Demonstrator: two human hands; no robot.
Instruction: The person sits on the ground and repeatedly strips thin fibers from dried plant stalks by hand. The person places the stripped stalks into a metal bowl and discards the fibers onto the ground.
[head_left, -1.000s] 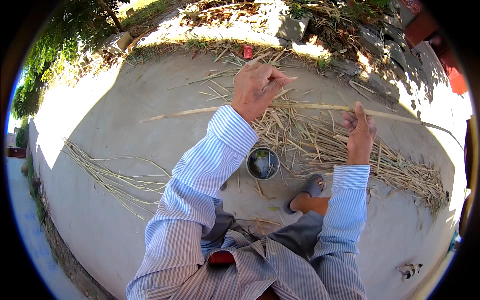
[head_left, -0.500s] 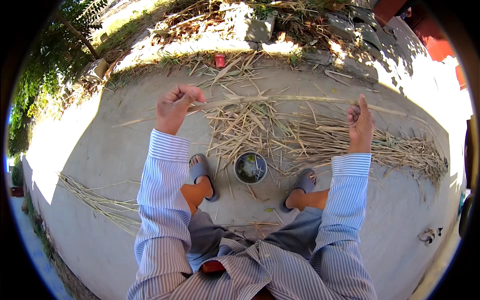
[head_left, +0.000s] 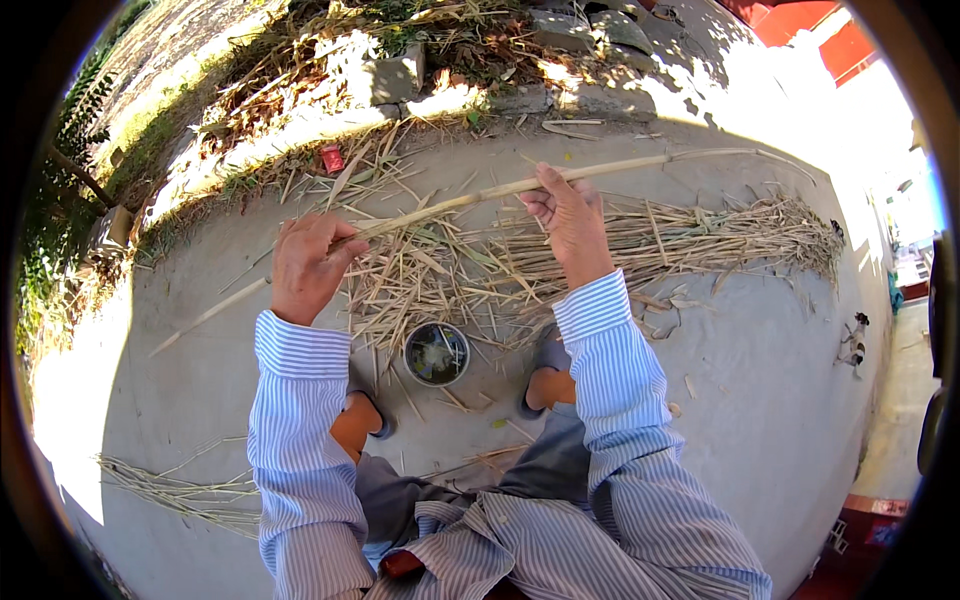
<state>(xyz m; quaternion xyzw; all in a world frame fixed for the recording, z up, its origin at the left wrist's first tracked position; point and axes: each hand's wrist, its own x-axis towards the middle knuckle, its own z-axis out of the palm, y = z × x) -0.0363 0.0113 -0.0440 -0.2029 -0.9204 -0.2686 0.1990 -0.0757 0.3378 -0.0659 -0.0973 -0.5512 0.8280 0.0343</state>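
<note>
A long, pale dry stalk (head_left: 460, 201) stretches across in front of me, its left end lower and nearer than its right. My left hand (head_left: 308, 262) is closed round it toward the left end. Farther right along the stalk, my right hand (head_left: 568, 215) pinches it between thumb and fingers. Beneath it on the ground lie a scatter of dry leaf and husk pieces (head_left: 400, 290) and a thick bundle of similar stalks (head_left: 690, 235). A round bowl of dark liquid (head_left: 437, 353), with bits floating in it, stands between my feet.
Thinner greenish stalks (head_left: 190, 490) lie on the concrete at the left. A red wrapper (head_left: 332, 158) rests near the far edge, below a concrete block (head_left: 390, 76) and dry plant litter. To the right is a small black-and-white animal (head_left: 855, 338).
My right hand has slid or moved left, closer to my left hand. The stalk has tilted, its left end dropping nearer. My view has turned, shifting the ground things leftward.
</note>
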